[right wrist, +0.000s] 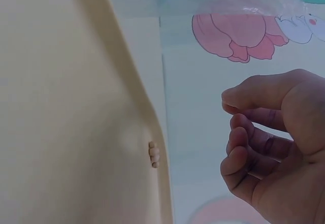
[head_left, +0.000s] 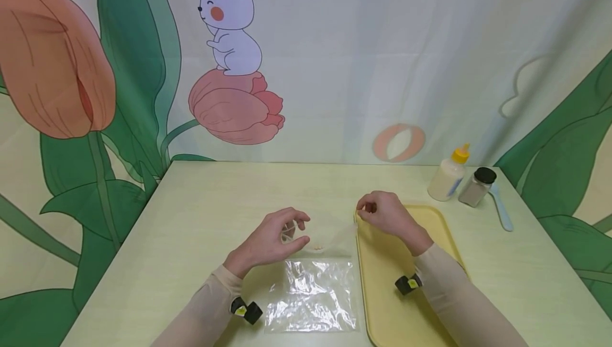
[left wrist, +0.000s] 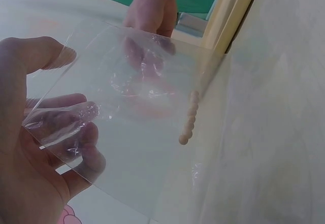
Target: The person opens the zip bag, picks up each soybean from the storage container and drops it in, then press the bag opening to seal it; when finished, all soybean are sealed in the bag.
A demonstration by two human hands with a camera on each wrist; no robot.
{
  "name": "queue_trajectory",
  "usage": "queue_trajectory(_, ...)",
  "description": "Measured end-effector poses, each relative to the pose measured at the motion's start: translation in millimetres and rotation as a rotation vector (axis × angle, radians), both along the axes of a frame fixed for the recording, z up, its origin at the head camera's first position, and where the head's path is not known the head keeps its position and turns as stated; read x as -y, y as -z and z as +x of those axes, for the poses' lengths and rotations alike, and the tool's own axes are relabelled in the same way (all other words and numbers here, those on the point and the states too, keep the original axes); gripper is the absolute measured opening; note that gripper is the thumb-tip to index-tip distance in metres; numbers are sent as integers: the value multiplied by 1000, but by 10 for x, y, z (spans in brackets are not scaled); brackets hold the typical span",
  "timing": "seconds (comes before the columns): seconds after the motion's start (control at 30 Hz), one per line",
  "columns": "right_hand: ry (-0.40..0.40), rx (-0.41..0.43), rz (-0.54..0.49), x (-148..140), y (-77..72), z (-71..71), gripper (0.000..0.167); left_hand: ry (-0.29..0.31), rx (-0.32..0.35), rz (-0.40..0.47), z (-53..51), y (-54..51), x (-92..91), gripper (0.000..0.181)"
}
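Note:
My left hand (head_left: 274, 238) curves with thumb and fingertips apart; its lower fingers hold a clear plastic bag (left wrist: 137, 168), whose film wrinkles over them. A short row of small beige beads (left wrist: 189, 117) shows at the film in the left wrist view; whether it is inside or behind I cannot tell. Above the left edge of the yellow tray (head_left: 430, 315) is my right hand (head_left: 389, 214), fingers curled, thumb close against the index finger. Nothing shows between those fingertips (right wrist: 231, 102). Several small beads (right wrist: 154, 154) lie against the tray's edge in the right wrist view.
Flat, shiny clear plastic (head_left: 313, 296) lies on the table left of the tray. At the back right stand a bottle (head_left: 445, 178) with a yellow nozzle and a small black-capped jar (head_left: 477, 187), beside a pale blue spoon-like tool (head_left: 502, 211). A printed curtain (head_left: 320, 70) hangs behind.

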State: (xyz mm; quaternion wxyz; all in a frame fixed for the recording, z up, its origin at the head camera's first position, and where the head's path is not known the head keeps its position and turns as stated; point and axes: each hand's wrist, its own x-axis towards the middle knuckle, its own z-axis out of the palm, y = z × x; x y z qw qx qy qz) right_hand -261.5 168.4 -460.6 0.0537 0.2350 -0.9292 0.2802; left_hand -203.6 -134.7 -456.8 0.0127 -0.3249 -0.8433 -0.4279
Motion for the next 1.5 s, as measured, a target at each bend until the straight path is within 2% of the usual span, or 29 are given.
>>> queue_trajectory(0.37, -5, -85, -60, 51, -93, 114, 4, -4, 1, -3, 14, 0, 5, 33)
queue_trajectory(0.67, -2, -77, -123, 85, -186, 233, 5, -9, -7, -5, 14, 2, 6, 32)
queue_trajectory(0.83, -16, -103, -152, 111, -207, 273, 2, -9, -4, -4, 12, 0, 6, 32)
queue_trajectory(1.2, -60, -163, -263, 193, -256, 362, 7, -11, -1, -12, -1, 6, 7, 32)
queue_trajectory(1.5, -105, -177, -293, 244, -313, 458, 8, -13, -4, -19, 7, 2, -1, 32)
